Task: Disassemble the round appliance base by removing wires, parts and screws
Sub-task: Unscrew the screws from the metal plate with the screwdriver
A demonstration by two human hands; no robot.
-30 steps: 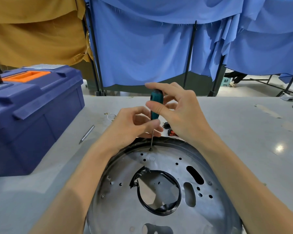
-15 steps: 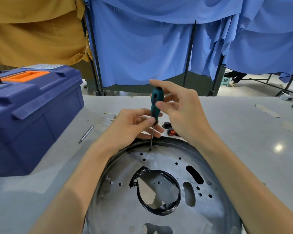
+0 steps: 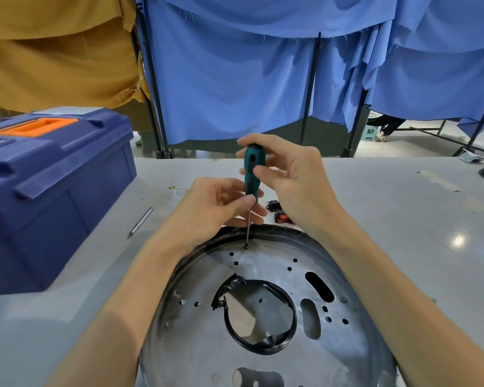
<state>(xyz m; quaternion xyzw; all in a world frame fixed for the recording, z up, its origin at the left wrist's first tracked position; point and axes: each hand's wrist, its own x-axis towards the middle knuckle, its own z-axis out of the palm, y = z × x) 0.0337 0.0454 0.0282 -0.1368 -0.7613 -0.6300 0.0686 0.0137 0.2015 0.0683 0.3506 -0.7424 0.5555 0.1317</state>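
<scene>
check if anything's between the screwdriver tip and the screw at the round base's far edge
Nothing visible does. The screwdriver tip meets the screw on the round base; the left hand pinches it higher up, and the right hand grips the handle.

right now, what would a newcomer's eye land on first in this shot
Dead centre, both hands work a teal-handled screwdriver: the right hand pinches its handle and the left hand steadies it lower down, the tip set on a screw at the far edge of the round metal base. That shiny base fills the near foreground. A big blue toolbox with an orange handle sits at the left.
</scene>
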